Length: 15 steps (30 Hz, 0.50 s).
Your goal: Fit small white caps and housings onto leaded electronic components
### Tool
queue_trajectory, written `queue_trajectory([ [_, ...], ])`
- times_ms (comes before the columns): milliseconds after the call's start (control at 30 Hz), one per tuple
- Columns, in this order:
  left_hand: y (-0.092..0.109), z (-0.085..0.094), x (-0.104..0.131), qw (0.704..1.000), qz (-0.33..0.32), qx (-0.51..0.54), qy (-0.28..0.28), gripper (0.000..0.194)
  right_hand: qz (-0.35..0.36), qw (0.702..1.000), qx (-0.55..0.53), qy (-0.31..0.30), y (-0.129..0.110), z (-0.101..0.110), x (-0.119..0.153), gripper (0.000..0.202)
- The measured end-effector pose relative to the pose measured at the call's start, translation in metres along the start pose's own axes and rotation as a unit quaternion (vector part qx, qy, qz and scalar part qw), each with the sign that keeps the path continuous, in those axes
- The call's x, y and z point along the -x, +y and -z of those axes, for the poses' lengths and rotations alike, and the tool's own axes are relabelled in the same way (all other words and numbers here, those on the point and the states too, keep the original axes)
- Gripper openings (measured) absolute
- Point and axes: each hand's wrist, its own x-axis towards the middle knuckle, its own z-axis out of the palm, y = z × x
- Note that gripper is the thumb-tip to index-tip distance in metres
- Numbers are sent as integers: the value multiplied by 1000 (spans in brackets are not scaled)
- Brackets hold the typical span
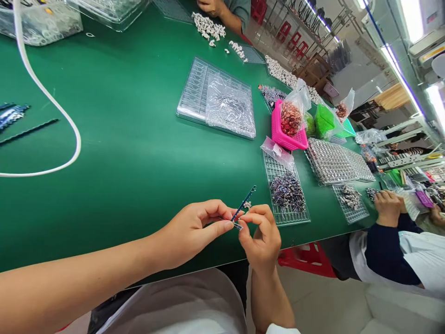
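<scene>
My left hand pinches a narrow dark blue strip between thumb and fingers. The strip has light dots along it, like a circuit board strip, and its free end points up and away from me. A short blue-and-white end shows below the fingertips. My right hand is closed in a pinch right beside it, fingertips close to the strip; what they hold is too small to make out. Just beyond the fingertips lies a little heap of small pale parts on the green table.
To the right, a clear tray holds a pile of dark leaded components. Further back are stacked clear trays with a plastic bag and a pink basket. More blue strips and a white cable lie left. Co-workers sit nearby.
</scene>
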Motion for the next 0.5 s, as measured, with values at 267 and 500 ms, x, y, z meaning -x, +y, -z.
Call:
queue_trajectory([
  [267, 2, -4, 1, 998, 6, 64, -7, 14, 70, 991, 92, 65, 0, -9, 3, 25],
  [500, 0, -4, 2, 997, 7, 82, -12, 13, 53, 992, 84, 71, 0, -10, 5, 23],
])
